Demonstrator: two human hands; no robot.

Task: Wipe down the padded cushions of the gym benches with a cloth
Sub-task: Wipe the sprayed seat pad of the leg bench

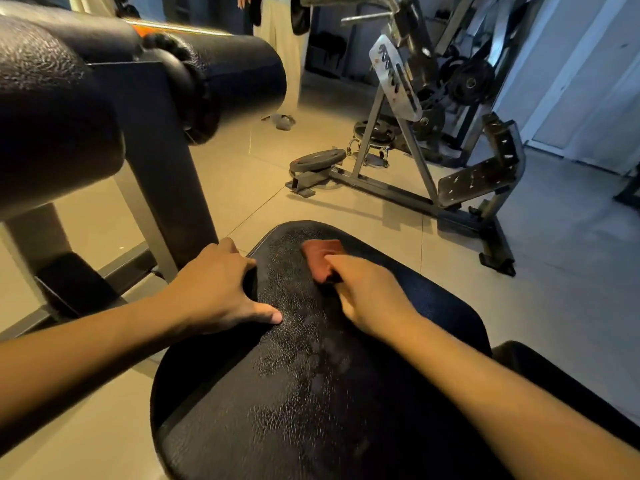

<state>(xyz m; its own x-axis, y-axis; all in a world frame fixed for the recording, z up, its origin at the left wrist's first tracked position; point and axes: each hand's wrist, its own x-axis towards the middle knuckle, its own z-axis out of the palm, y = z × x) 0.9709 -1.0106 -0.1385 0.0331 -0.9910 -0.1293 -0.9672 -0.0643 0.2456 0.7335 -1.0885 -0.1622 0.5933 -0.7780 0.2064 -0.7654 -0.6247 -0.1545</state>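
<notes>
On the cushion [311, 393], right fingers [334, 261] pinch the cloth [320, 251]; left fingers [225, 249] clasp its edge.

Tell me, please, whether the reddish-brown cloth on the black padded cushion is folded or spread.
Folded: the reddish-brown cloth is a compact thick pad with a crease, gripped by the right hand.

One wide-angle camera, worn on the head, looks forward and down from above the near end of the seat cushion [311, 393], close enough that the cushion fills the lower frame. Beyond the cushion's far end it takes in tiled floor [346, 209] and a weight rack [394, 77], well apart.
</notes>
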